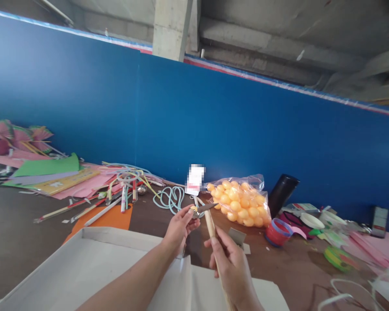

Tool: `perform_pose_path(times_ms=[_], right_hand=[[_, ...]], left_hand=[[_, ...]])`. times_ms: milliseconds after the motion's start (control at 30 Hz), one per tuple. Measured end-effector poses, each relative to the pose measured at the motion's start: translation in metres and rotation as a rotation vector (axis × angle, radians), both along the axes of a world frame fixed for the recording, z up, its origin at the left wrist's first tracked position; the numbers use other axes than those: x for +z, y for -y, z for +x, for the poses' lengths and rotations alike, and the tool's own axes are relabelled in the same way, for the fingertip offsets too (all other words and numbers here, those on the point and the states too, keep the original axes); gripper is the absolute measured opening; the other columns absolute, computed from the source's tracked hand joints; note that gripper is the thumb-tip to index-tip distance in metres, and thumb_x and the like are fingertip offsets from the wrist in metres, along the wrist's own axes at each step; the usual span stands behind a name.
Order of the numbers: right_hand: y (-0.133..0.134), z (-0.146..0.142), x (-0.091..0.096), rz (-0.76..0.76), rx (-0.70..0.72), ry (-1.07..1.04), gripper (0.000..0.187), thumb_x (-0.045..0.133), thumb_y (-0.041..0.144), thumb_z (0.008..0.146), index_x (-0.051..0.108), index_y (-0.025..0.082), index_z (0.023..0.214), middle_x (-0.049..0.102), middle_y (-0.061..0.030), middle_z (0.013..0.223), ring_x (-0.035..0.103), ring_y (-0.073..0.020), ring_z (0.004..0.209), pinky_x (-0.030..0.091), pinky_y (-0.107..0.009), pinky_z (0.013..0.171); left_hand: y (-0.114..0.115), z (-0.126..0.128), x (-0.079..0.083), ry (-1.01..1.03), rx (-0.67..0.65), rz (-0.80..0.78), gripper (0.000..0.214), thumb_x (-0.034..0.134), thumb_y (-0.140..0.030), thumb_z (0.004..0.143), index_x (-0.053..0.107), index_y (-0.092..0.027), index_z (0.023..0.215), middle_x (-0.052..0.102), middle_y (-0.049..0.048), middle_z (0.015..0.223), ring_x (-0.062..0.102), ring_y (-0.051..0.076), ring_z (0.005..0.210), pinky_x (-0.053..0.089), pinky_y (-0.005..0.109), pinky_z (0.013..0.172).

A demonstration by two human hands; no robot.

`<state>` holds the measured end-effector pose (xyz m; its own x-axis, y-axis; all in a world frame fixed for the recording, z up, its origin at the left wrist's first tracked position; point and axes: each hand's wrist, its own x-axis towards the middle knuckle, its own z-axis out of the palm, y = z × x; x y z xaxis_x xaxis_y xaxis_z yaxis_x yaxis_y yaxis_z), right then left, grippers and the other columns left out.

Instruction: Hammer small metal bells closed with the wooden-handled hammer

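Observation:
My left hand (180, 226) is pinched on a small metal tool with a dark pointed blade (205, 208), its tip resting against the top of a thin wooden stick (210, 226). My right hand (231, 263) is wrapped round that stick, which stands nearly upright and runs down past my wrist. Both hands hover over the edge of a shallow white cardboard tray (94, 263) on the brown table. A clear bag of orange ping-pong balls (241, 203) lies just behind my hands.
Light blue cord loops (171, 198), painted sticks (116, 201), and green and pink paper sheets (52, 170) lie at the left. At the right are a black cylinder (282, 194), red tape roll (277, 232), green tape roll (339, 258) and white dishes (311, 220). A blue wall backs the table.

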<state>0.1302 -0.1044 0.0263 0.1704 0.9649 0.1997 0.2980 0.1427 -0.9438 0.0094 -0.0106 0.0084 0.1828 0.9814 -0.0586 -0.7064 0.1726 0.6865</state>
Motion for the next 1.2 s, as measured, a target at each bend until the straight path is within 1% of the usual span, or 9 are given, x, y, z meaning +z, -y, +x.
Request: perform_pose_path(times_ms=[67,200,400,567,667,800,933,1067,1200], right_hand=[[0.000,-0.001,0.000,-0.004,0.017,0.007,0.050,0.047,0.045,0.081,0.048,0.018,0.123,0.064,-0.0053,0.078,0.047,-0.0075,0.041,0.039,-0.017,0.031],[-0.001,-0.001,-0.001,0.029,-0.029,-0.039,0.053,0.049,0.047,0.079,0.048,0.017,0.123,0.064,-0.0069,0.080,0.048,-0.0084,0.042,0.040,-0.018,0.030],[-0.001,-0.001,0.001,-0.004,-0.009,-0.054,0.052,0.050,0.048,0.077,0.051,0.018,0.120,0.064,-0.0060,0.077,0.049,-0.0092,0.042,0.040,-0.018,0.030],[-0.002,-0.002,0.001,-0.003,0.003,-0.055,0.049,0.049,0.046,0.079,0.049,0.019,0.121,0.063,-0.0052,0.079,0.048,-0.0083,0.043,0.040,-0.017,0.031],[-0.003,-0.001,0.001,-0.018,0.004,-0.060,0.050,0.050,0.046,0.079,0.050,0.019,0.120,0.063,-0.0052,0.078,0.048,-0.0083,0.042,0.039,-0.018,0.030],[-0.002,0.005,0.007,0.004,-0.037,-0.179,0.050,0.052,0.048,0.076,0.052,0.020,0.117,0.064,-0.0053,0.081,0.048,-0.0082,0.042,0.038,-0.018,0.030],[-0.001,0.014,0.014,-0.004,-0.069,-0.265,0.047,0.056,0.047,0.074,0.055,0.019,0.112,0.063,-0.0060,0.084,0.047,-0.0083,0.043,0.038,-0.018,0.031],[-0.002,0.018,0.016,-0.014,-0.060,-0.297,0.047,0.056,0.045,0.075,0.053,0.019,0.114,0.062,-0.0071,0.088,0.047,-0.0081,0.043,0.039,-0.019,0.030],[-0.002,0.017,0.014,-0.001,-0.035,-0.310,0.045,0.055,0.045,0.076,0.053,0.018,0.113,0.062,-0.0071,0.086,0.047,-0.0084,0.043,0.039,-0.019,0.030]], left_hand=[[0.000,0.000,0.001,0.002,0.009,-0.005,0.028,0.062,-0.017,0.074,0.058,-0.012,0.101,0.064,0.0073,0.081,0.061,0.010,0.062,0.052,0.025,0.066],[0.000,-0.001,0.001,0.026,0.004,0.011,0.026,0.062,-0.018,0.074,0.058,-0.011,0.100,0.064,0.0069,0.079,0.062,0.011,0.063,0.052,0.025,0.065],[0.001,-0.001,0.002,0.027,0.015,-0.021,0.027,0.062,-0.019,0.074,0.058,-0.012,0.099,0.063,0.0056,0.075,0.061,0.010,0.060,0.052,0.024,0.064],[0.000,0.000,0.001,-0.008,0.003,-0.002,0.030,0.063,-0.021,0.073,0.057,-0.012,0.101,0.063,0.0071,0.081,0.061,0.011,0.063,0.052,0.025,0.066],[-0.001,0.001,-0.001,-0.108,0.075,0.067,0.040,0.064,-0.026,0.072,0.054,-0.015,0.109,0.061,0.0077,0.091,0.061,0.012,0.068,0.052,0.029,0.070],[0.000,0.000,0.000,-0.287,0.265,0.276,0.054,0.065,-0.026,0.070,0.046,-0.021,0.120,0.055,0.0069,0.104,0.059,0.016,0.083,0.049,0.029,0.076],[0.006,-0.004,0.007,-0.409,0.403,0.407,0.043,0.066,-0.019,0.067,0.056,-0.020,0.108,0.052,0.0082,0.107,0.054,0.018,0.095,0.044,0.025,0.082],[0.014,-0.005,0.014,-0.432,0.440,0.475,0.038,0.064,-0.014,0.066,0.058,-0.020,0.103,0.052,0.0077,0.105,0.053,0.018,0.095,0.042,0.026,0.084],[0.013,-0.002,0.015,-0.332,0.392,0.422,0.039,0.065,-0.013,0.065,0.054,-0.019,0.101,0.056,0.0078,0.102,0.056,0.017,0.093,0.042,0.027,0.085]])
